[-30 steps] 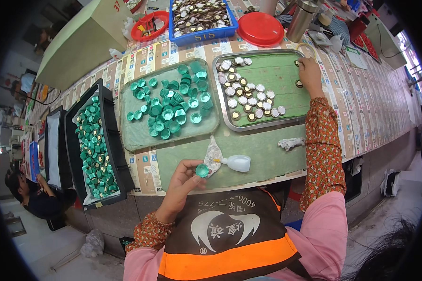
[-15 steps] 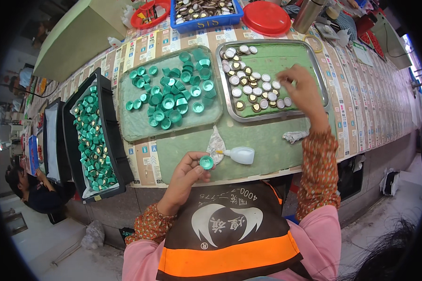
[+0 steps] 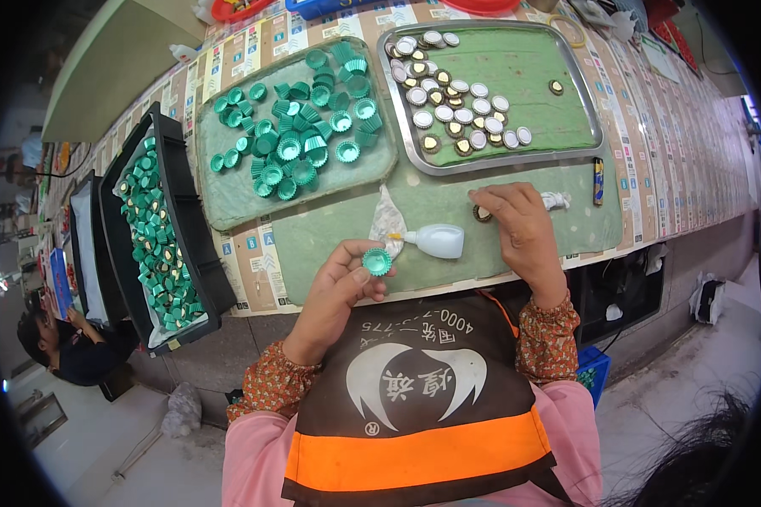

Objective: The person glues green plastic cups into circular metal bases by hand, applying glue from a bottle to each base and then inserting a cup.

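Observation:
My left hand [image 3: 334, 291] pinches a green foil cup [image 3: 376, 262] at its rim, the hollow side facing up. My right hand [image 3: 524, 232] is closed with its fingertips on a small dark-edged disc [image 3: 481, 213], above the green mat, to the right of the cup. Between and beyond the hands lies a white squeeze bottle [image 3: 440, 241] on its side, its yellowish tip over a crumpled white cloth [image 3: 388, 213]. Farther off are a tray of loose green cups [image 3: 216, 198] and a metal tray [image 3: 516, 156] of dark-edged discs with white or gold faces.
A black crate [image 3: 216, 287] at the left holds many green cups, several with gold pieces inside. A wad of tissue [image 3: 555, 200] and a blue-and-yellow stick [image 3: 599, 182] lie near the right hand. A person [image 3: 59, 338] sits at the far left.
My right hand has come from the metal tray back toward me, now with a disc in its fingertips. The left hand keeps hold of the cup. The view has shifted, placing the trays higher.

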Demonstrator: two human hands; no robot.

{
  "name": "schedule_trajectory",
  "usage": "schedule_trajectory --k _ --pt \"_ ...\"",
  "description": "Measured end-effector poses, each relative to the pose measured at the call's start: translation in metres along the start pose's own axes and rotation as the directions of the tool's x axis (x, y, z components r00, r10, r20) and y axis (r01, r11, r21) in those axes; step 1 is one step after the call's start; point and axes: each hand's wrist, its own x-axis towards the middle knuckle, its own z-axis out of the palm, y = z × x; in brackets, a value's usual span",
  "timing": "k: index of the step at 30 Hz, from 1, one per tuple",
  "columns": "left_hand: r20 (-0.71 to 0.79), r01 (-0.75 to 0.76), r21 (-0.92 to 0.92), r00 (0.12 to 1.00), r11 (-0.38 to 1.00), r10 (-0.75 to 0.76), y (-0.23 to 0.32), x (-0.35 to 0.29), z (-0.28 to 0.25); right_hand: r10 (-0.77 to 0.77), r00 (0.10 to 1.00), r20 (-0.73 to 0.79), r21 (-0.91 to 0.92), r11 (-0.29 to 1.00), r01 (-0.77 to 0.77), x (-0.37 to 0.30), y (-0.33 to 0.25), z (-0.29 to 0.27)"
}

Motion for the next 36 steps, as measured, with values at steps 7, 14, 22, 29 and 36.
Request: schedule_trajectory --k 7,14,22,29,36 --pt "-0.010 0.016 -0.023 1.000 1.000 -0.017 0.002 0.001 0.006 0.298 0.952 -0.064 -0.078 0.950 -0.302 -0.016 -0.018 0.008" --pt "-0.013 0.003 -0.013 1.000 1.000 -0.003 0.002 0.002 0.008 0.313 0.947 -0.066 -0.237 0.917 -0.320 -0.017 -0.028 0.021" --pt "0.008 -0.002 -0.045 1.000 0.999 0.002 0.001 0.000 0.006 0.220 0.976 0.007 -0.118 0.969 -0.218 -0.013 -0.025 0.009" --pt "0.001 0.011 -0.071 1.000 0.997 -0.011 0.000 0.001 0.002 0.217 0.975 0.044 -0.119 0.970 -0.211 -0.012 -0.023 0.010" --pt "0.037 0.055 -0.205 0.998 0.977 -0.048 -0.002 0.001 0.000 0.216 0.975 0.059 0.059 0.974 -0.219 -0.011 -0.031 0.006"
